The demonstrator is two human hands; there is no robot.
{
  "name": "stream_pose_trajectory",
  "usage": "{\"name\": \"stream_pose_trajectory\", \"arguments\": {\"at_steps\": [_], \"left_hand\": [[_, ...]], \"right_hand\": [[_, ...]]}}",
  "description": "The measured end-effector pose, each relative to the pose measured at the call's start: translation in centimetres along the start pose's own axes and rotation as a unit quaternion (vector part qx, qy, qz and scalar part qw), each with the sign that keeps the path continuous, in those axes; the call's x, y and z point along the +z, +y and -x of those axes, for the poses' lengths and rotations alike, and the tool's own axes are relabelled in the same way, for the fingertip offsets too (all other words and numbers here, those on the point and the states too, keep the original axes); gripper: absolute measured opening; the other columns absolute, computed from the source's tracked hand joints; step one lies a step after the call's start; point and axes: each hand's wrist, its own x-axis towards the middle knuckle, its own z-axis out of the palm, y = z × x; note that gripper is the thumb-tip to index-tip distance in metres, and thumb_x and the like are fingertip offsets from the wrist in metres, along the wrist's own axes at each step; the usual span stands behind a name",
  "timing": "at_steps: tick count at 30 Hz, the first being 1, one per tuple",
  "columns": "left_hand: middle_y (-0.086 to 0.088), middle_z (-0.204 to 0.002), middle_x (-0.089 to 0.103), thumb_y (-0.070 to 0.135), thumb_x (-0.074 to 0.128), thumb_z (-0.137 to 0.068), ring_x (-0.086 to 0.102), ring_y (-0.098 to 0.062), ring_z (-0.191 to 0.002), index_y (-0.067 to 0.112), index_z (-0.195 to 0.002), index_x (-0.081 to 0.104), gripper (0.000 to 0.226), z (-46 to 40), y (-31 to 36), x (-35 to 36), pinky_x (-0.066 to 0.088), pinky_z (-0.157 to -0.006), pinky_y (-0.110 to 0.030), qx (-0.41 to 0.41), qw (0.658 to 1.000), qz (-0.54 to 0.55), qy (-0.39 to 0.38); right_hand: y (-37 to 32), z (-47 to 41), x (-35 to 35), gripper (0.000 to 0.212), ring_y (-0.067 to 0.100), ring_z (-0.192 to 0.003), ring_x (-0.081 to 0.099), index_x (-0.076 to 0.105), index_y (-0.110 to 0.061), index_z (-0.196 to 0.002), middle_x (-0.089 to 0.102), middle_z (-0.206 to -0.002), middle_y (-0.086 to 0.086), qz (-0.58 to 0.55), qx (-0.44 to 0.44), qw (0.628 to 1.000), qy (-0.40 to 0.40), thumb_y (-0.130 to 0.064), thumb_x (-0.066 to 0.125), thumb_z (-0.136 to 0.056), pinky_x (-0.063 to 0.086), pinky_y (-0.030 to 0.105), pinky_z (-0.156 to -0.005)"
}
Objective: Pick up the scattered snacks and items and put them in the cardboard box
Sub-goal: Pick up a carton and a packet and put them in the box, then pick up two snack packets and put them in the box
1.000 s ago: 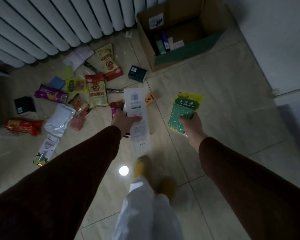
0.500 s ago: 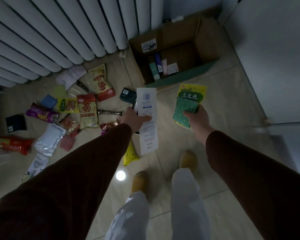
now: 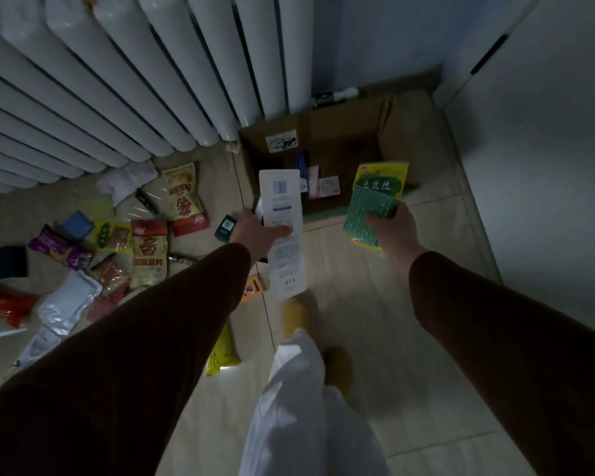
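The open cardboard box (image 3: 389, 132) stands on the floor against the wall, with a few small items inside. My left hand (image 3: 255, 231) grips a long white flat package (image 3: 282, 228) just in front of the box's near edge. My right hand (image 3: 392, 228) holds a green and yellow snack packet (image 3: 375, 197) over the box's front right corner. Scattered snacks lie on the floor to the left: a yellow and red bag (image 3: 182, 197), a red and cream packet (image 3: 149, 252), a purple packet (image 3: 59, 250), a silver pouch (image 3: 67, 304) and a yellow packet (image 3: 220, 355).
A white radiator (image 3: 117, 84) runs along the back left. A white wall or cabinet (image 3: 547, 149) closes the right side. A small dark box (image 3: 225, 228) lies by my left hand. My feet in yellow slippers (image 3: 299, 314) stand on the tiled floor.
I have stepped closer to the box. Both hands, with the white package and the green packet, have moved forward toward and over its front edge.
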Motion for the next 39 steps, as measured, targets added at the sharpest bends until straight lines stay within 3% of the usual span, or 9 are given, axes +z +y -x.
{"name": "stream_pose_trajectory", "arguments": {"at_steps": [3,8,12,15,19,23,25,32,39], "left_hand": [[0.003,-0.105,0.064,0.033,0.086,-0.071,0.066,-0.018,-0.092,0.019,-0.117,0.048,0.062,-2.4,3.1,0.9,0.058,-0.077,-0.041,-0.002,0.999,0.032,0.003],[0.001,-0.114,0.064,0.030,0.084,-0.074,0.067,-0.021,-0.100,0.017,-0.127,0.045,0.068,-9.2,8.1,2.9,0.058,-0.079,-0.040,0.005,0.997,0.081,0.005],[-0.001,-0.117,0.062,0.027,0.082,-0.077,0.065,-0.023,-0.103,0.014,-0.136,0.037,0.076,-13.8,11.1,5.8,0.057,-0.082,-0.041,-0.003,0.995,0.094,0.012],[-0.004,-0.126,0.061,0.027,0.081,-0.079,0.063,-0.026,-0.111,0.016,-0.142,0.031,0.082,-17.2,12.0,8.1,0.055,-0.091,-0.046,-0.009,0.996,0.086,0.016],[-0.002,-0.130,0.060,0.032,0.079,-0.081,0.062,-0.024,-0.115,0.018,-0.148,0.025,0.087,-20.5,12.3,10.4,0.054,-0.091,-0.042,0.000,0.997,0.076,0.029],[-0.005,-0.137,0.054,0.039,0.071,-0.088,0.057,-0.025,-0.117,0.015,-0.149,0.029,0.078,-22.0,11.6,11.0,0.049,-0.094,-0.034,0.009,1.000,-0.019,0.021],[-0.009,-0.140,0.052,0.038,0.069,-0.089,0.054,-0.028,-0.121,0.014,-0.146,0.036,0.070,-21.6,10.6,10.5,0.049,-0.096,-0.037,0.020,0.994,-0.110,0.010],[-0.007,-0.130,0.055,0.032,0.065,-0.090,0.052,-0.026,-0.118,0.019,-0.133,0.051,0.047,-17.6,6.8,6.8,0.047,-0.094,-0.040,0.113,0.936,-0.332,0.011],[-0.001,-0.125,0.058,0.032,0.066,-0.089,0.054,-0.020,-0.112,0.023,-0.131,0.053,0.045,-11.9,3.5,0.7,0.045,-0.090,-0.036,0.154,0.920,-0.355,0.061]], "right_hand": [[-2.0,-3.5,0.7,0.039,0.027,-0.103,0.065,0.056,-0.012,-0.120,0.065,-0.116,0.006,0.016,0.008,1.000,0.006,-0.015,0.071,-0.085,0.055,0.045,-0.091],[-5.1,-10.8,2.4,0.035,0.017,-0.095,0.066,0.053,-0.016,-0.117,0.064,-0.110,0.000,-0.013,-0.001,1.000,0.000,-0.008,0.069,-0.086,0.056,0.030,-0.072],[-5.9,-16.1,3.4,0.043,0.021,-0.102,0.064,0.052,-0.015,-0.127,0.062,-0.119,0.004,-0.001,-0.005,1.000,-0.002,-0.007,0.068,-0.088,0.057,0.036,-0.082],[-5.0,-20.2,3.9,0.047,0.022,-0.104,0.065,0.051,-0.013,-0.131,0.062,-0.123,0.006,0.027,0.007,1.000,-0.005,-0.007,0.069,-0.088,0.057,0.030,-0.072],[-3.8,-24.5,4.1,0.037,0.012,-0.083,0.059,0.049,-0.017,-0.125,0.056,-0.112,0.000,0.081,0.004,0.997,-0.017,-0.012,0.066,-0.093,0.050,0.014,-0.047],[-2.9,-26.7,4.0,0.059,0.027,-0.100,0.065,0.041,-0.028,-0.129,0.064,-0.113,0.001,0.226,-0.029,0.974,0.007,-0.043,0.067,-0.078,0.057,0.045,-0.082],[-2.5,-26.9,4.2,0.057,0.029,-0.111,0.062,0.046,-0.022,-0.133,0.065,-0.121,0.005,0.293,-0.055,0.955,-0.006,-0.035,0.068,-0.082,0.051,0.046,-0.095],[-2.5,-21.7,6.8,0.041,0.030,-0.124,0.052,0.054,-0.015,-0.133,0.057,-0.132,0.010,0.432,-0.183,0.874,-0.127,-0.020,0.061,-0.094,0.046,0.036,-0.098],[-3.6,-14.1,9.7,0.035,0.027,-0.116,0.048,0.054,-0.017,-0.128,0.054,-0.121,0.008,0.485,-0.278,0.817,-0.144,-0.020,0.058,-0.093,0.045,0.042,-0.096]]}}
